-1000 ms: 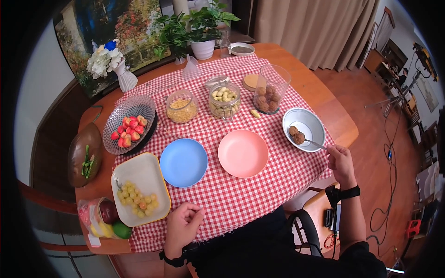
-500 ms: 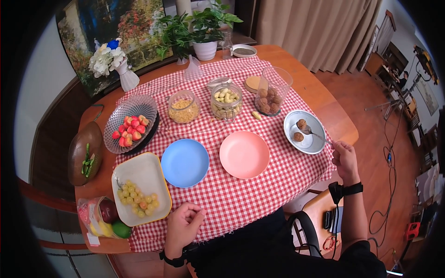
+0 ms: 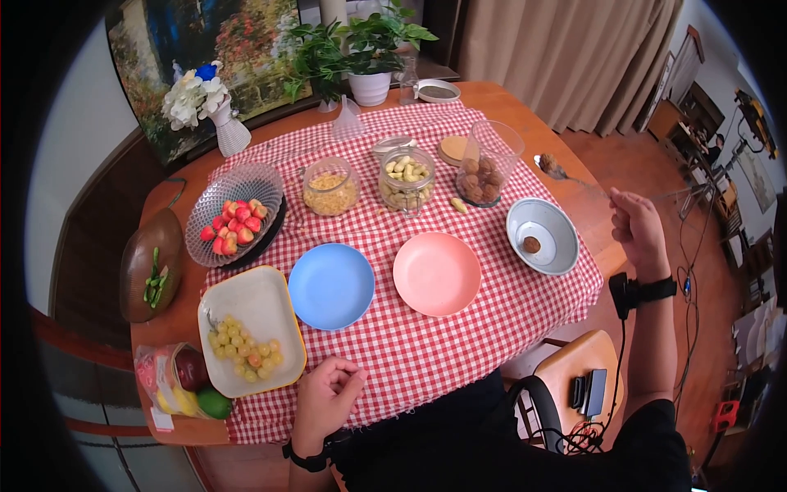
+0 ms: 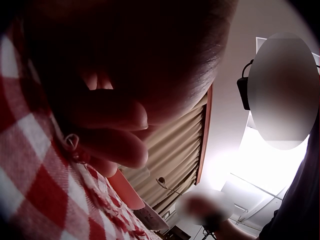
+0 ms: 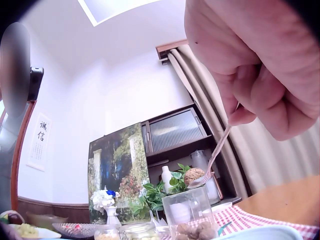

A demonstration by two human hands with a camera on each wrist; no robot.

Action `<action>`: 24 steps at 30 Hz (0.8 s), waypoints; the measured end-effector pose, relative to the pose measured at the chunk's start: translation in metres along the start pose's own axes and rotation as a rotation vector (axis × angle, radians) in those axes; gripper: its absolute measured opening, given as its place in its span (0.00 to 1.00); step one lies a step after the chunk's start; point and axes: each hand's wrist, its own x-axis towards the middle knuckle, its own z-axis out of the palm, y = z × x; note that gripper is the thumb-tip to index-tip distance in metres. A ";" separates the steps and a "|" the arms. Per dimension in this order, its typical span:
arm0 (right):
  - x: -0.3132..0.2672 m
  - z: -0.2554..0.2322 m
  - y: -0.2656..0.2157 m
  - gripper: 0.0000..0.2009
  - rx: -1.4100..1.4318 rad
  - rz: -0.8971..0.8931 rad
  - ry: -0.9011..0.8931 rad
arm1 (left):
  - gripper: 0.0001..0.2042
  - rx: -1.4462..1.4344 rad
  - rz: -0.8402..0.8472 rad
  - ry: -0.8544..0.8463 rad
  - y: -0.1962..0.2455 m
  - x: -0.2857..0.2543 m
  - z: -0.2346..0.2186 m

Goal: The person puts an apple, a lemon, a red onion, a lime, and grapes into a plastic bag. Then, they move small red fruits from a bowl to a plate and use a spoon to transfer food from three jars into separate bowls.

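Observation:
My right hand (image 3: 638, 234) pinches the handle of a metal spoon (image 3: 584, 179), raised beyond the table's right side. A walnut (image 5: 194, 176) sits in the spoon's bowl, which in the right wrist view overlaps the top of a tall clear glass container (image 5: 188, 202). Several walnuts (image 3: 482, 180) lie inside that container. Nearer me stands a white-grey bowl (image 3: 560, 234) with one walnut (image 3: 531, 245) at its bottom. My left hand (image 3: 328, 400) rests at the front edge of the checked tablecloth (image 3: 410, 361), fingers loosely curled and holding nothing.
A pink plate (image 3: 437, 274) and a blue plate (image 3: 331, 286) lie mid-table. Grapes (image 3: 244, 348) are in a square dish at left, below a glass bowl of red fruit (image 3: 234, 225). Jars of peanuts (image 3: 407, 176) and yellow bits (image 3: 331, 193) stand behind the plates.
The spoon has scooped one of the two walnuts from the bowl. My right hand has lifted it up and to the right, clear of the bowl. My left hand stays put.

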 end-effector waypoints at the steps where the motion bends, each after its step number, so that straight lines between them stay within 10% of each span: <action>1: 0.002 0.001 0.001 0.11 0.005 0.003 0.013 | 0.08 -0.002 0.004 0.005 -0.001 -0.001 0.000; 6: 0.035 0.035 -0.028 0.11 -0.040 -0.082 -0.034 | 0.08 0.001 0.032 0.005 -0.003 0.000 0.000; 12: 0.052 0.075 -0.026 0.18 -0.662 -0.634 0.196 | 0.07 0.010 0.041 -0.001 -0.002 0.002 0.000; 17: 0.016 0.050 -0.016 0.18 -0.700 -0.681 0.200 | 0.07 0.010 0.037 -0.003 -0.003 0.001 -0.001; 24: -0.031 -0.021 0.071 0.16 -0.677 -0.315 0.167 | 0.07 0.025 0.007 -0.017 0.001 0.003 0.000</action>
